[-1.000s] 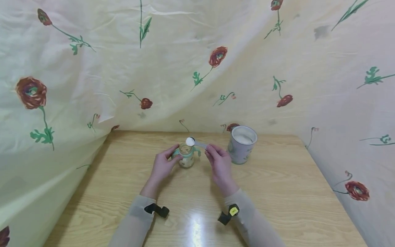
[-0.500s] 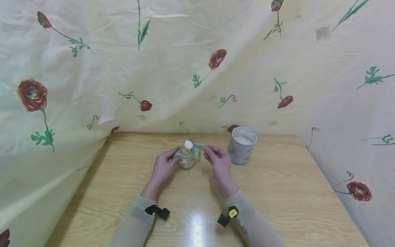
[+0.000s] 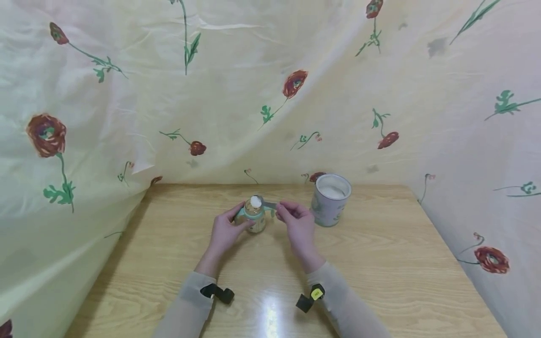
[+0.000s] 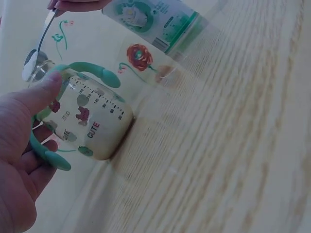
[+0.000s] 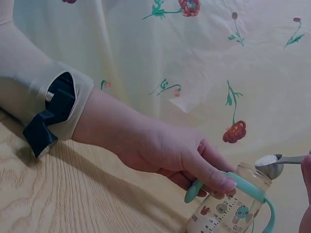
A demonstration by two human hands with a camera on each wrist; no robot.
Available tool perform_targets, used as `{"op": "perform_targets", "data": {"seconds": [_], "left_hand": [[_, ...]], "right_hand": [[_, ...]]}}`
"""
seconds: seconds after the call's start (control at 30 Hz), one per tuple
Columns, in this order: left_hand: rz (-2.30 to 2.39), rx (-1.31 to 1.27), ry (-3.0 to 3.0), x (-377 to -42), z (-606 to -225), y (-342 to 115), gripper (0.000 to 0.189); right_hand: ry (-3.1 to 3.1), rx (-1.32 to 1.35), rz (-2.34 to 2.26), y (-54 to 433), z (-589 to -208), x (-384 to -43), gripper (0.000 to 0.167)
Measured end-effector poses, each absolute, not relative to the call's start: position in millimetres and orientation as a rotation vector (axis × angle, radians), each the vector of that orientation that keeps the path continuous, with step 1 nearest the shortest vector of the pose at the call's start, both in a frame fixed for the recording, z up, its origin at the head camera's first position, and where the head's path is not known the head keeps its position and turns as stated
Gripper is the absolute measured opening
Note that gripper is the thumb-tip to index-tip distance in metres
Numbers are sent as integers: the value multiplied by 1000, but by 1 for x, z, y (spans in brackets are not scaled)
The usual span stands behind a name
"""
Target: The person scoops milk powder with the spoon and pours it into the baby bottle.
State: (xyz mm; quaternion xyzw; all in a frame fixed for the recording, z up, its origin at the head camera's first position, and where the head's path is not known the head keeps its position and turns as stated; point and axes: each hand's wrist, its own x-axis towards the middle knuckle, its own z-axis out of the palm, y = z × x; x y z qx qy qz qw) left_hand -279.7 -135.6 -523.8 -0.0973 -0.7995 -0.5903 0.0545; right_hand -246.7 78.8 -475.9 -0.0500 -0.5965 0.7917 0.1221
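Observation:
A clear baby bottle (image 4: 92,114) with green handles and printed marks stands uncapped on the table, pale contents at its bottom. My left hand (image 3: 225,229) grips it around the upper part, thumb in front at the green ring. My right hand (image 3: 299,227) pinches the handle of a metal measuring spoon (image 5: 276,169). White powder (image 3: 255,202) fills the spoon's bowl, which is at the bottle's mouth. To the right of my right hand stands an open can (image 3: 327,209) with white powder inside.
The wooden table (image 3: 380,263) runs up to a flower-printed cloth (image 3: 236,94) at the back and sides. Black wrist cameras (image 3: 310,298) sit at both cuffs.
My right hand has brought the spoon slightly left and down, from beside the bottle's rim to its mouth. The powder is still in the spoon. The left hand keeps its grip.

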Motion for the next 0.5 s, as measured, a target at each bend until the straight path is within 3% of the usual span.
{"op": "perform_targets", "data": {"seconds": [0.5], "left_hand": [[-1792, -275, -2385, -283, -528, -130, 70]], "right_hand": [[-1890, 56, 2084, 78, -484, -244, 15]]}}
